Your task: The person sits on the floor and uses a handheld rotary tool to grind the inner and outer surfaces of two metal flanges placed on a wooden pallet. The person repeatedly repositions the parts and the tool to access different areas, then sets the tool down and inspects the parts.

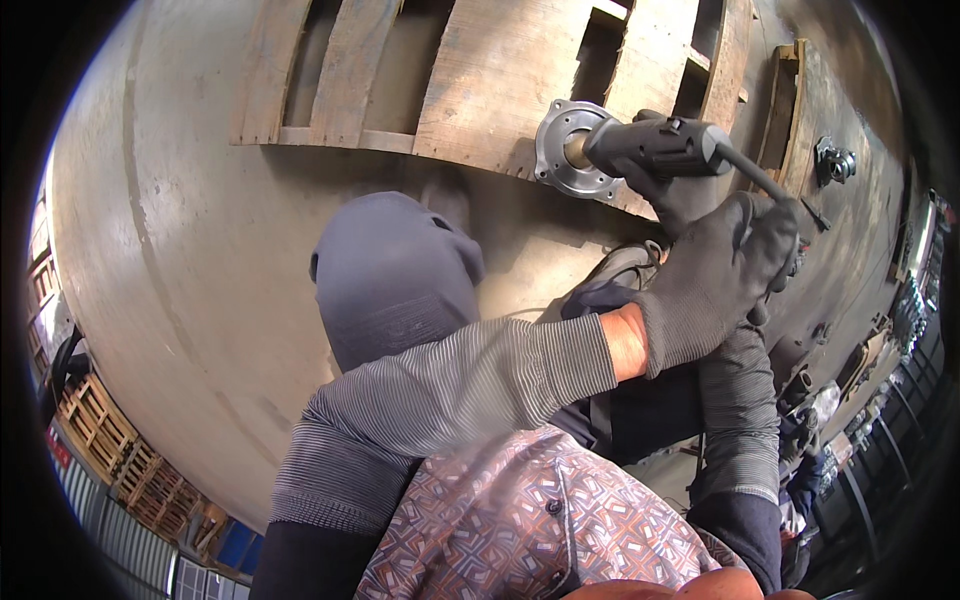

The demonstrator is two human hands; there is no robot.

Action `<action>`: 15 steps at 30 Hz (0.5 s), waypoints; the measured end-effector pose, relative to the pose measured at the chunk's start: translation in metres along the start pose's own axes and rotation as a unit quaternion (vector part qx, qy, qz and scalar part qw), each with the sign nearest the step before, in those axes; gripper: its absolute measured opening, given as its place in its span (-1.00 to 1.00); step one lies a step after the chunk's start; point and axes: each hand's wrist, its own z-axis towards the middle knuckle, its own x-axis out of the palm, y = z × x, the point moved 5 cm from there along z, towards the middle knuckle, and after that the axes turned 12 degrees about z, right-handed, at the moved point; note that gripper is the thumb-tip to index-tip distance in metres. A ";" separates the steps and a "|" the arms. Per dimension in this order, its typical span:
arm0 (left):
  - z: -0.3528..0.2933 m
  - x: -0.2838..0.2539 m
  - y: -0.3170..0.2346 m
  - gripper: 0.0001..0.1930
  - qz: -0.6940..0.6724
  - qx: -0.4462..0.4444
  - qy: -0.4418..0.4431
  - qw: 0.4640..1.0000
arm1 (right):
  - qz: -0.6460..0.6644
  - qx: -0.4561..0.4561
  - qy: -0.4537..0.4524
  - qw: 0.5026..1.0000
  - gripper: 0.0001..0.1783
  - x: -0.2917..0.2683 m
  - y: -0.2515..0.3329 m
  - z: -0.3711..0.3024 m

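My right hand, in a dark glove, wraps round the body of a dark corded power tool, which looks like a straight grinder. Its front end points into the centre hole of a round metal flange with bolt-hole ears. The flange rests at the edge of a wooden pallet. Crossing over my body, my left hand, also gloved, has its fingers curled closed beside the tool's rear. The tool's cord passes at these fingers; what they hold is hidden.
A small metal part lies on the concrete floor at the right, beyond a wooden piece. My knee is bent below the pallet. Stacked pallets stand at the far left, and assorted parts lie at the right.
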 end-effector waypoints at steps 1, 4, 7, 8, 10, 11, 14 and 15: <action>0.000 0.000 0.002 -0.54 -0.011 -0.024 0.010 1.000 | 0.017 0.046 -0.002 0.999 -0.15 0.000 -0.005 0.002; 0.001 -0.002 -0.003 -0.55 0.021 0.023 -0.006 0.999 | 0.015 -0.033 0.003 0.999 -0.15 0.000 0.002 0.001; 0.003 0.000 0.002 -0.59 0.004 -0.013 0.002 1.000 | 0.012 0.016 0.005 1.000 -0.10 -0.001 -0.005 0.001; 0.004 0.001 0.004 -0.61 -0.013 -0.027 0.000 1.000 | -0.005 0.030 0.004 1.000 -0.09 -0.004 -0.006 0.003; 0.006 0.003 0.003 -0.63 -0.012 -0.001 0.000 1.000 | 0.005 -0.010 0.003 1.000 -0.11 -0.005 -0.004 0.002; 0.006 0.002 0.002 -0.65 -0.014 0.021 -0.011 1.000 | -0.011 -0.035 0.013 0.999 -0.10 -0.005 -0.002 0.002; 0.007 0.001 0.004 -0.65 0.019 0.027 -0.012 0.999 | 0.017 0.014 0.019 1.000 -0.09 -0.007 -0.009 0.002; 0.008 0.000 0.005 -0.66 0.020 0.024 -0.011 0.999 | 0.020 0.014 0.017 1.000 -0.09 -0.008 -0.009 0.002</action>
